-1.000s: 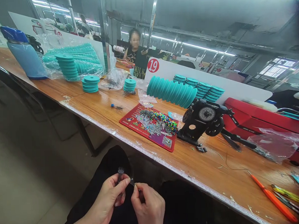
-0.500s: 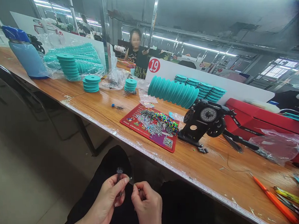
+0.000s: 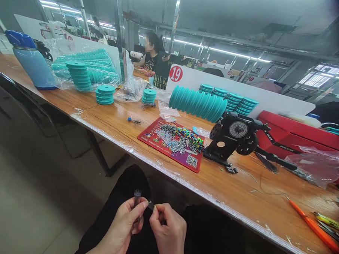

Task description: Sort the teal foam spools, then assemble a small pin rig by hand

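Above my lap, my left hand (image 3: 124, 220) is closed around a bundle of thin dark strands (image 3: 137, 194) with small shiny ends on top. Its thumb and forefinger also pinch a tiny glinting piece (image 3: 150, 203), too small to name. Just to the right, my right hand (image 3: 169, 228) is closed in a pinch close to that piece. Whatever its fingertips hold is too fine to make out.
A red mat (image 3: 150, 139) on the table bears piles of beads and small metal parts. Behind it stands a black winding device (image 3: 228, 135) carrying turquoise foam spools (image 3: 198, 103). An orange-handled tool (image 3: 311, 222) lies right; a blue bottle (image 3: 33, 65) stands left. One person (image 3: 152, 54) sits opposite.
The view has shifted slightly. My hands keep nearly the same pose, with the right hand's knuckles turned a little. Across the table, the person's head has turned to the side.
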The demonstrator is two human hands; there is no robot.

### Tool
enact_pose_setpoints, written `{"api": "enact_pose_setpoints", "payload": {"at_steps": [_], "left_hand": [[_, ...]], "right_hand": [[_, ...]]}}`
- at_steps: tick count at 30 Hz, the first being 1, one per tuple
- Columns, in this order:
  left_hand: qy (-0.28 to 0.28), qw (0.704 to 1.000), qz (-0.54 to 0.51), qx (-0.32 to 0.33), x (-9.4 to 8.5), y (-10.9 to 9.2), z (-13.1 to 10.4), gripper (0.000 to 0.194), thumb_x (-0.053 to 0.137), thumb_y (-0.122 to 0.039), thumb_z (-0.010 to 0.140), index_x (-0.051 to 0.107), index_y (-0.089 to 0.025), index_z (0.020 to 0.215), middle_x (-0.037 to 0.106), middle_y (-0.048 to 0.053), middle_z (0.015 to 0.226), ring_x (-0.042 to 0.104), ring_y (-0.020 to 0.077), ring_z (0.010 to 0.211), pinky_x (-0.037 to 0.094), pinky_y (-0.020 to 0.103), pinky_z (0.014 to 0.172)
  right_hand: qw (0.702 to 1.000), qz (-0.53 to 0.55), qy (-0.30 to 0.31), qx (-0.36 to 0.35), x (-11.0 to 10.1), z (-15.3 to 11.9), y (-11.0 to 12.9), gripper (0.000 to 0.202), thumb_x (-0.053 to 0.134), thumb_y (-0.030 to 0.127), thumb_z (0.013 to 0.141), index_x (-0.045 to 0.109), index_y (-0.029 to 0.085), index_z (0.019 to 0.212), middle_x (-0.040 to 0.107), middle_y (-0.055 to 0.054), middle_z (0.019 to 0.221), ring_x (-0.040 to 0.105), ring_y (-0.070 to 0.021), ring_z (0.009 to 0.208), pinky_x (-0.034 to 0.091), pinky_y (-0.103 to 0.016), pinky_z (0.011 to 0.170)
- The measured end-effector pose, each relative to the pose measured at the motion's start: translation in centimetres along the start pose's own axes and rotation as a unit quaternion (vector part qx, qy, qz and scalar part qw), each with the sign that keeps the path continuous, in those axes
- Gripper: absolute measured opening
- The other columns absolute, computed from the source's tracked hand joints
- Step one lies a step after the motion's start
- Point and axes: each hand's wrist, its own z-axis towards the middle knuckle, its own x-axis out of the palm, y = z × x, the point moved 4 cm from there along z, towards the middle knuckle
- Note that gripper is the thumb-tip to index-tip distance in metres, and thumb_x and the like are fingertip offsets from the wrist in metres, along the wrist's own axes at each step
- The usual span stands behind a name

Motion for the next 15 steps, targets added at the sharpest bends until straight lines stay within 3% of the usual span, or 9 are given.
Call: {"api": "enact_pose_setpoints", "payload": {"at_steps": [15], "left_hand": [[-0.002,1.0,-0.005,0.004,-0.11,0.17,0.12,0.022,0.064,-0.034,0.068,0.054,-0.015,0.075,0.038,-0.008,0.048,0.032,0.0022,0.038,0.02,0.015,0.037]], "right_hand": [[1.0,0.0,-0.012,-0.021,-0.26,-0.06,0.32,0.015,0.049,0.013,0.072,0.054,0.017,0.059,0.048,0.004,0.043,0.045,-0.0083,0.037,0.033,-0.02,0.041]]}}
